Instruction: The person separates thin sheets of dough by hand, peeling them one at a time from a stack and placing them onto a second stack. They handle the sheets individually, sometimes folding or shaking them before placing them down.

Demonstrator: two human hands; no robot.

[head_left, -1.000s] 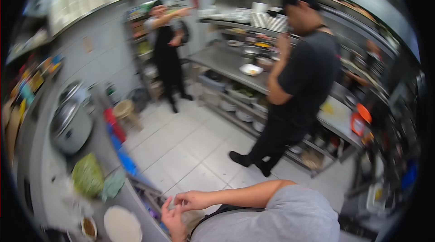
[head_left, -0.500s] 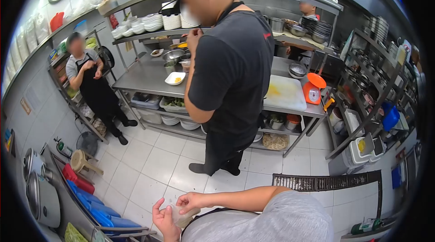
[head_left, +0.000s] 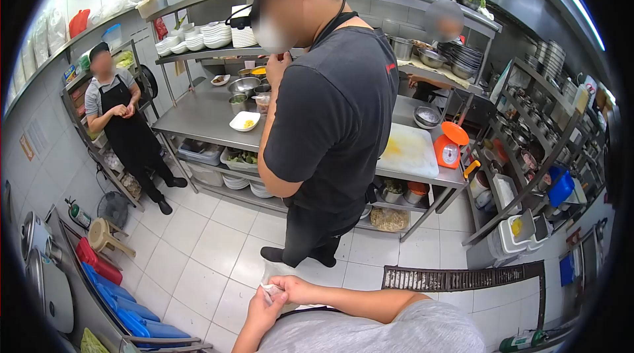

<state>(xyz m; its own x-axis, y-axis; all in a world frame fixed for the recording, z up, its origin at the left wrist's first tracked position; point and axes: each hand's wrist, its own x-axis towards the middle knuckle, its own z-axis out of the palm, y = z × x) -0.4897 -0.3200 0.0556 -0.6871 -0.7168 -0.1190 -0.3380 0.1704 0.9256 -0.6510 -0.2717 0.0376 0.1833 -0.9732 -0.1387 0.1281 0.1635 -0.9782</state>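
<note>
Both my hands are together at the lower middle, in front of my grey shirt. Between them is a thin, see-through plastic piece (head_left: 269,290), bunched at my fingers, with a filmy part spreading upward over the floor tiles. My left hand (head_left: 265,312) is closed on its lower side, thumb pressed against the fingers. My right hand (head_left: 294,289) is closed on it from the other side, fingers curled. Whether the plastic is a glove or a small bag, I cannot tell.
A person in black (head_left: 330,102) stands close before me at a steel table (head_left: 205,112). On it are a white bowl (head_left: 245,121), a cutting board (head_left: 409,149) and an orange scale (head_left: 451,145). Another person (head_left: 119,112) stands left. A floor drain (head_left: 456,278) lies to the right.
My hands have come together and closed on the plastic; before, my left fingers were spread. The person at left lowered their hands. The view has shifted slightly.
</note>
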